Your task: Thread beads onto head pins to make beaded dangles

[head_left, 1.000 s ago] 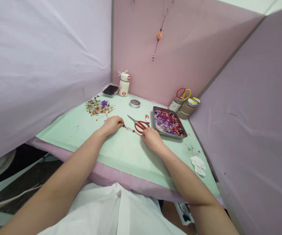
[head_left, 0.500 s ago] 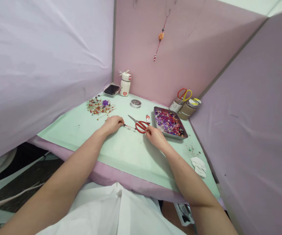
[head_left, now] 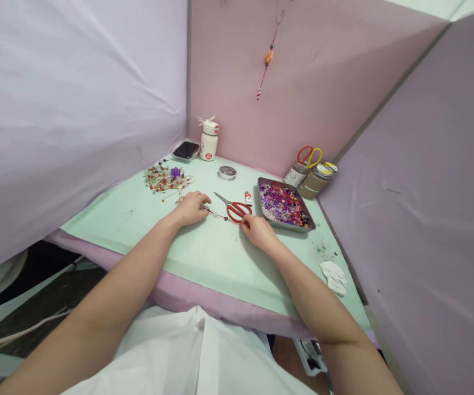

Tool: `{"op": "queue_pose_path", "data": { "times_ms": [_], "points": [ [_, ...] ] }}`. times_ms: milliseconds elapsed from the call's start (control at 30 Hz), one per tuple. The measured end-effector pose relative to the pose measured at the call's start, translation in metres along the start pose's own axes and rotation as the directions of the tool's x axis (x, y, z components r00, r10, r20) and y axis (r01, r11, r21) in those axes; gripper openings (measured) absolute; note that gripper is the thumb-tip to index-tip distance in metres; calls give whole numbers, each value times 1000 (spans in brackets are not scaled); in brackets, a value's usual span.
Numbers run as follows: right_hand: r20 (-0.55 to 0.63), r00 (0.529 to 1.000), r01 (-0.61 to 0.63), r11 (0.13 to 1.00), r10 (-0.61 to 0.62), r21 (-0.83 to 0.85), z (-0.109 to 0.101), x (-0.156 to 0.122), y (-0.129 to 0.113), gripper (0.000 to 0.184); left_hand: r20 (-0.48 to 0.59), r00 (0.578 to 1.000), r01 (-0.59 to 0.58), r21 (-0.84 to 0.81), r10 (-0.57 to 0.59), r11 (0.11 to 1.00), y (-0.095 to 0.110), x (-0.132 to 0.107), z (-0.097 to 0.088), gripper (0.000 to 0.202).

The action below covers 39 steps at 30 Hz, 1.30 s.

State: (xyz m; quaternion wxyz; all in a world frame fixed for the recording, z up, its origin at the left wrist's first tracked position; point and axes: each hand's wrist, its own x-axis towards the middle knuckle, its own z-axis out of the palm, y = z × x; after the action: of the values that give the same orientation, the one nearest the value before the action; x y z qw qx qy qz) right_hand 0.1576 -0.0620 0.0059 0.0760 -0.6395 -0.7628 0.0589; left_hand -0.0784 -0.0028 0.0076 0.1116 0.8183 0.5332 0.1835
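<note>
A thin red beaded cord (head_left: 220, 216) with a clear bead and dark beads runs between my two hands, just above or on the green tabletop. My left hand (head_left: 191, 209) has its fingers curled loosely around the cord's left end; the fingertips are partly hidden. At the other end, my right hand (head_left: 258, 229) pinches the cord between thumb and fingers. Directly behind the cord lie red-handled scissors (head_left: 237, 211), blades pointing left and slightly apart, handles close to my right fingers. A heap of beaded strings (head_left: 165, 180) with a purple cluster lies beyond my left hand.
A metal tray of mixed beads (head_left: 265, 218) sits right of the scissors, near a small red-and-white item (head_left: 248, 198). Farther back are a round tin (head_left: 227, 173), bottle (head_left: 208, 145), phone (head_left: 186, 150) and jars (head_left: 313, 185). Crumpled white cloth (head_left: 334, 277) lies at right. A beaded string (head_left: 269, 57) hangs ahead.
My left fingers have loosened and lifted slightly at the cord's left end. My right hand has shifted slightly left, still pinching, and more of the cord's beads show between the hands.
</note>
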Motion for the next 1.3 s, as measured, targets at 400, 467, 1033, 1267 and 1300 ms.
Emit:
{"op": "queue_pose_path", "data": {
  "times_ms": [400,467,1033,1267,1300],
  "points": [
    [35,999,-2,1000,2,-10,-4,-1,-3,23,194,937,-303,42,289,952,54,13,9,26],
    [37,999,-2,1000,2,-7,-5,-2,-4,23,181,938,-304,14,297,952,51,16,14,20],
    [69,998,-9,999,11,-37,-10,-5,-2,22,210,938,-251,-138,276,958,12,12,2,28],
    [64,998,3,1000,-1,-30,-8,-5,-1,23,205,938,-234,-222,280,947,-5,17,-1,43],
    [70,998,2,999,0,-33,-8,-5,-1,22,198,936,-248,-223,292,943,-3,17,-1,41]
  ]
}}
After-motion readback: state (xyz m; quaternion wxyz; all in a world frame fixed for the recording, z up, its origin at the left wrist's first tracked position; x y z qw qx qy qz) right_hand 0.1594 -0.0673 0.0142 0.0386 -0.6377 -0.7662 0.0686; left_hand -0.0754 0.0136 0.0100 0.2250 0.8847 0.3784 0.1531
